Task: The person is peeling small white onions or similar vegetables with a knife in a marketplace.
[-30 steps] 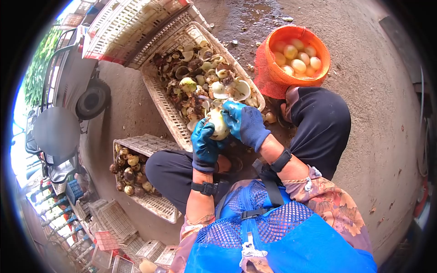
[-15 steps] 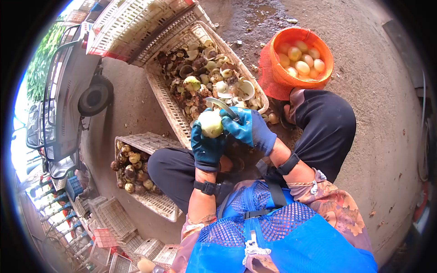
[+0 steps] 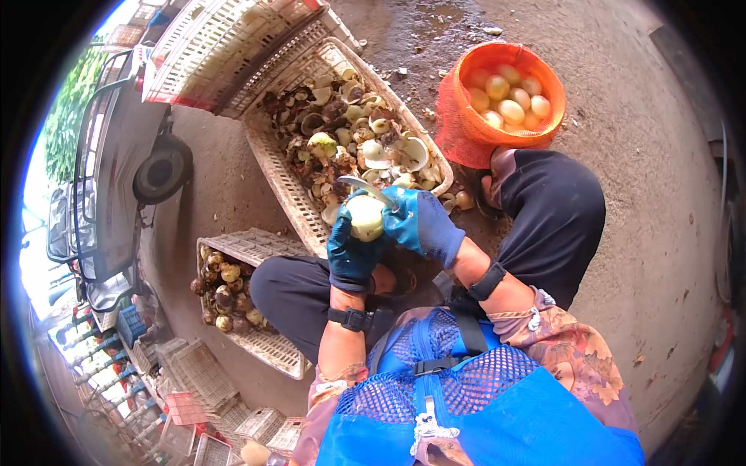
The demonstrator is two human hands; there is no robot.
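The left hand (image 3: 351, 248) cups a pale peeled fruit (image 3: 365, 218) from below; the right hand (image 3: 422, 224) grips a curved knife (image 3: 365, 186), blade lying over the fruit's top, above the scrap crate (image 3: 299, 198)

We held a pale peeled fruit (image 3: 366, 218) in our gloved left hand (image 3: 351, 250), while our gloved right hand (image 3: 420, 223) gripped a curved knife (image 3: 365, 186) whose blade lay across the fruit's top. Just beyond sat a white crate (image 3: 289, 189) of husks and peelings. To the far right stood an orange net bag (image 3: 466, 124) of peeled fruits, and to the left another crate (image 3: 264, 346) held unpeeled ones.
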